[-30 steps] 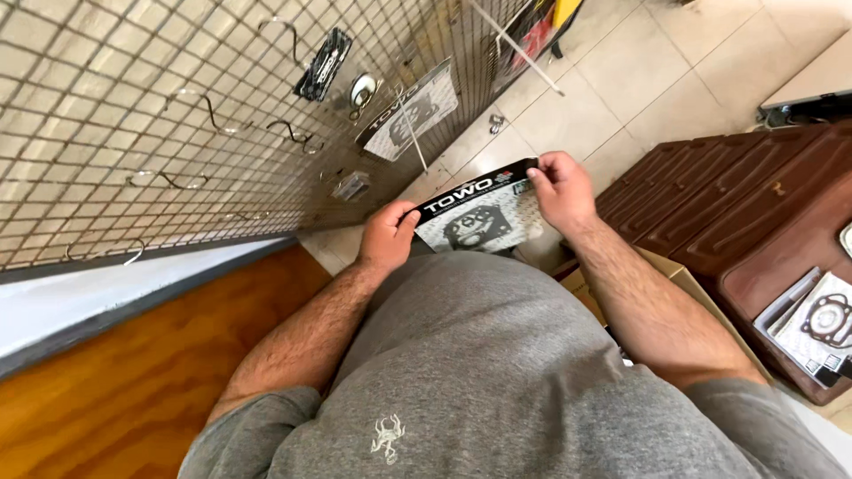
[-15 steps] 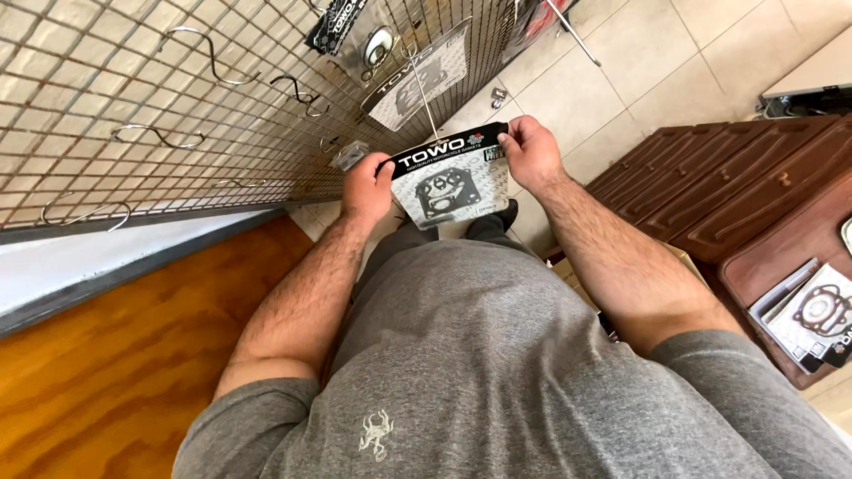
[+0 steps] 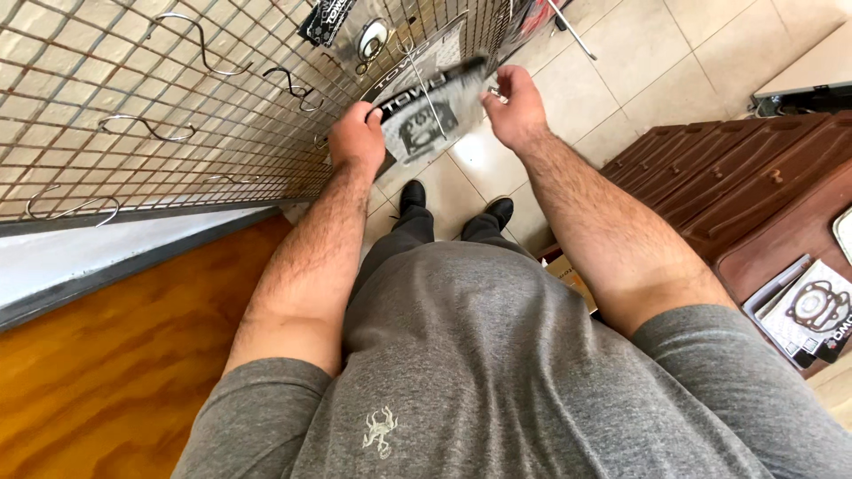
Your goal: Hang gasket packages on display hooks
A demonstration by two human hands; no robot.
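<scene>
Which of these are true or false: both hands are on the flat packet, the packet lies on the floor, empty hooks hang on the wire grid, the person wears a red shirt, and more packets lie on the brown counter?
1. Both hands, the left hand and the right hand, are on the flat packet. True.
2. The packet lies on the floor. False: it is held up at the wire grid.
3. Empty hooks hang on the grid. True.
4. The shirt is red. False: the shirt is grey.
5. More packets lie on the brown counter. True.
</scene>
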